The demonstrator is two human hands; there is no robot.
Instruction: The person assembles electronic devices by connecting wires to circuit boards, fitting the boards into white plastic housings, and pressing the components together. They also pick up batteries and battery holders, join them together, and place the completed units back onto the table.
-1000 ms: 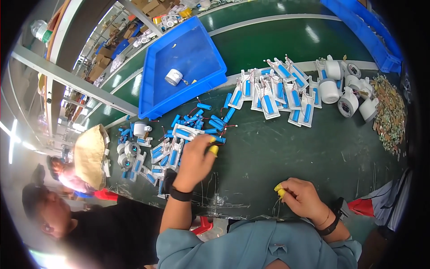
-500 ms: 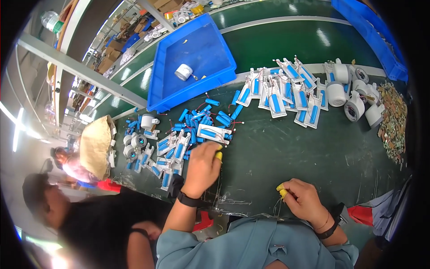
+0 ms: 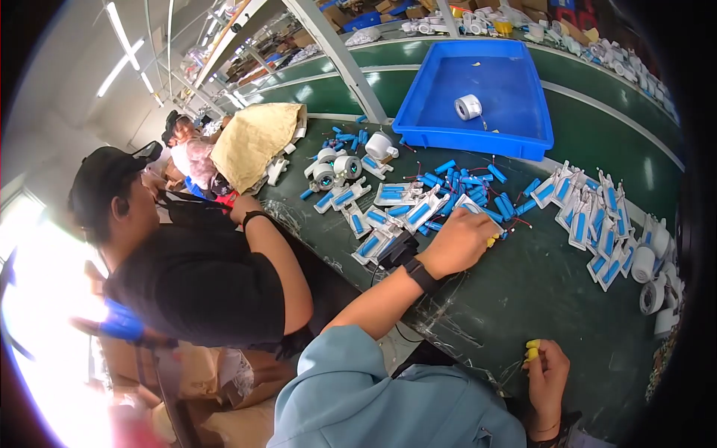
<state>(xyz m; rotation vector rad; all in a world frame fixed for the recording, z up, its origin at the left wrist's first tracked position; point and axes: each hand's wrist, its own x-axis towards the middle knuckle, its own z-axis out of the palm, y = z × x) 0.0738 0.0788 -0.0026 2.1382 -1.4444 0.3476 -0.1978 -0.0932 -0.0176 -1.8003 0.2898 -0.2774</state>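
My left hand is bent over the near side of a white plastic holder with a blue battery cell. Its fingers are curled with the yellow-covered tips close together, and whatever lies between them is hidden. Beyond it is a loose heap of blue battery cells with thin wires. Left of the hand, several white holders with blue cells lie overlapping. Lower right, my right hand is closed in a pinch with yellow-covered tips. Thin strands show beside it; what it grips is too small to name.
A blue tray with one white round housing stands at the back. More holders and white housings are piled right. A black device sits by my left wrist. A co-worker in black sits left, near a tan sack.
The view has swung left, bringing the co-worker further in. My left hand has moved onto the near side of the white holder. My right hand stays low at the table's near edge, still pinched.
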